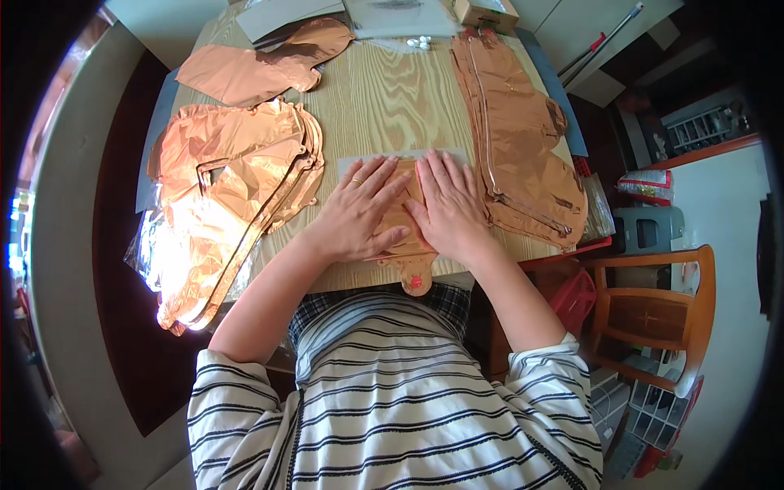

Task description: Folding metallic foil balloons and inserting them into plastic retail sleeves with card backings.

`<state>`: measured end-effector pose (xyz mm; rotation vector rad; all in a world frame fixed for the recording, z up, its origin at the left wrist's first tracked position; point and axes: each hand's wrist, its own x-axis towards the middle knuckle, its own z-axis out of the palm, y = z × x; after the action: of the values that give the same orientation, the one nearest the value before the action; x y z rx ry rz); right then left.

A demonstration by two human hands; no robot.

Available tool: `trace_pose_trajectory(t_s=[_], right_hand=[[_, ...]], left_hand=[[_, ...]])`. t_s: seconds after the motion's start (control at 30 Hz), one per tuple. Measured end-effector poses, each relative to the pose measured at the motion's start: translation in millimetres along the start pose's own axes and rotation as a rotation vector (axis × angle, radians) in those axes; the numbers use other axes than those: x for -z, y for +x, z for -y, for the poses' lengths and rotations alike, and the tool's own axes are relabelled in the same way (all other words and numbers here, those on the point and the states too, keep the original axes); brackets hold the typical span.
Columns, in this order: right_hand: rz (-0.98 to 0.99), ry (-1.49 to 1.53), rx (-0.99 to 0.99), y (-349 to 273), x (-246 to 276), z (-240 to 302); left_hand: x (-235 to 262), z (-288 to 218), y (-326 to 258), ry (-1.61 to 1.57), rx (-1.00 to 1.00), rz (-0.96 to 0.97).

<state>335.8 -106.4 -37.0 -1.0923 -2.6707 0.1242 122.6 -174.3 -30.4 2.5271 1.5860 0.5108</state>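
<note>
A folded copper-coloured foil balloon [417,272] lies near the table's front edge, its rounded end with a small red mark hanging over the edge. My left hand [355,214] rests flat on its left part, fingers stretched and a ring on one of them. Flat on the right part is my right hand [452,211], its thumb pointing toward the left hand. Beneath the hands and balloon shows a clear plastic sheet or bag [351,163]. Much of the balloon is hidden under my palms.
Flat copper foil balloons are piled on the left [229,147], with another foil piece [237,72] behind. A stack of them [523,114] lies on the right. Small white items [419,42] and a cardboard box [487,15] are at the back. A wooden chair [704,306] stands right.
</note>
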Motion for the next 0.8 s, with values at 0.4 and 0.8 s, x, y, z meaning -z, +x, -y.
trace_pose_trajectory(t_s=[0.4, 0.8], right_hand=[[0.117, 0.046, -0.017, -14, 8, -11], [0.139, 0.183, 0.002, -13, 17, -18]], left_hand=[[5, 4, -21, -0.023, 0.06, 0.016], [36, 2, -34, -0.176, 0.134, 0.045]])
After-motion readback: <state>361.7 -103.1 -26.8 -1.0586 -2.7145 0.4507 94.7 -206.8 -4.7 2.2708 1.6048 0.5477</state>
